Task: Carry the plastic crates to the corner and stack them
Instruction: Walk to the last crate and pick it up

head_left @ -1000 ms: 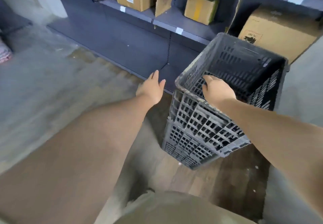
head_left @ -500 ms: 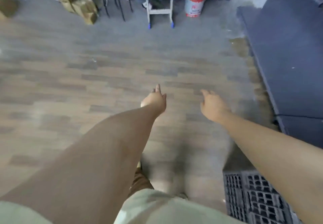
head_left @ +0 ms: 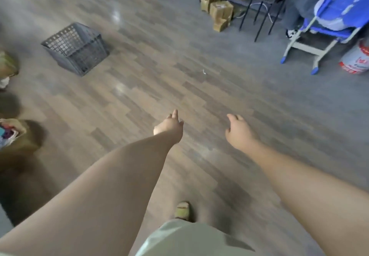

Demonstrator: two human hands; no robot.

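A single grey plastic crate [head_left: 76, 48] lies tilted on the wooden floor at the upper left, its slotted walls showing. Both my arms reach out over the floor in the middle of the view. My left hand [head_left: 169, 127] is empty, fingers loosely extended. My right hand [head_left: 238, 132] is also empty, with its fingers apart and slightly curled. Both hands are far from the crate, well to its lower right. The stacked crates by the shelf are out of view.
Cardboard boxes [head_left: 218, 6] and a black metal rack [head_left: 261, 2] stand at the back. A blue-framed cart [head_left: 327, 26] and a white bucket [head_left: 356, 59] sit at the right. Bags [head_left: 12, 136] line the left edge. My foot [head_left: 182, 209] shows below.
My right hand let go of the top crate of the stack. The view swung left away from the shelf to the open floor, and the lone crate came into view.
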